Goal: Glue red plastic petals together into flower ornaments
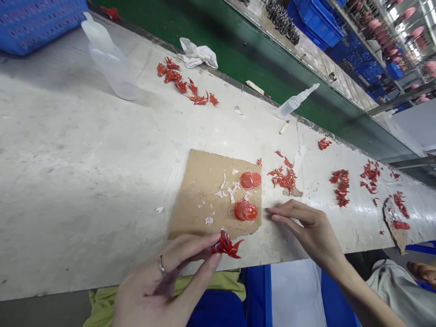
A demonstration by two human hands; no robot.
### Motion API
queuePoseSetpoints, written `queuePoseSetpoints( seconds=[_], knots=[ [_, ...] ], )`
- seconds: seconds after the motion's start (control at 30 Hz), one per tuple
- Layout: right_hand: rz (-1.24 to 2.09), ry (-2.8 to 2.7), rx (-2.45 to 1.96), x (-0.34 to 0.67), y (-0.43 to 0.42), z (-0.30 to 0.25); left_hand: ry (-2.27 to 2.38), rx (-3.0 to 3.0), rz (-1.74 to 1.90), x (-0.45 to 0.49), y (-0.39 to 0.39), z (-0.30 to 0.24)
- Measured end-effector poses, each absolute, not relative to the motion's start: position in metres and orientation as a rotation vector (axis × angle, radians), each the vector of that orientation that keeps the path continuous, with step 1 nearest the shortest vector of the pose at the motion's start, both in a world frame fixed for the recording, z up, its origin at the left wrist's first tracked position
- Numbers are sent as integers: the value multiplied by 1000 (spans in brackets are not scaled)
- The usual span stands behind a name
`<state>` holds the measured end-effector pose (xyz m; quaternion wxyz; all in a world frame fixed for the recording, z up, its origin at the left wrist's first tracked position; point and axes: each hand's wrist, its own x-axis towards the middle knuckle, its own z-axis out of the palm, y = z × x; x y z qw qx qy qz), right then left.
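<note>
My left hand (170,277), a ring on one finger, pinches a small glossy red spiky piece (227,245) with a touch of blue. It is held above the front edge of a cardboard sheet (194,190). To the right, my right hand (306,222) has thumb and forefinger pressed together just off the cardboard; whatever sits between the tips is too small to make out. Two small red cups, one farther back (250,180) and one nearer (245,210), are on the cardboard among white scraps (231,193). Beyond my right hand lies a pile of red pointed pieces (286,178).
A large squeeze bottle (112,63) and a blue basket (41,22) stand at the back left. More red pieces (180,81) lie near a crumpled tissue (197,53). A smaller bottle (294,103) stands farther right. Another person's arm (422,272) shows at the right edge.
</note>
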<state>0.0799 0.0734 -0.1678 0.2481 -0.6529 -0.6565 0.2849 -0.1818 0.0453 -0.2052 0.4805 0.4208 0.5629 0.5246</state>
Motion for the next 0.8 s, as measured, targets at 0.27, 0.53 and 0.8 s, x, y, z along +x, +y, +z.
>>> queuePoseSetpoints(
  seconds=[0.27,0.53,0.8],
  knots=[
    [853,-1797,-1607,60,84,-138,1444,1215,1313,-184,50,-204],
    [686,-1890,-1531,35,82,-145,1601,1254,1300,-179,58,-202],
    [585,-1970,-1526,28,82,-149,1595,1283,1290,-176,59,-212]
  ],
)
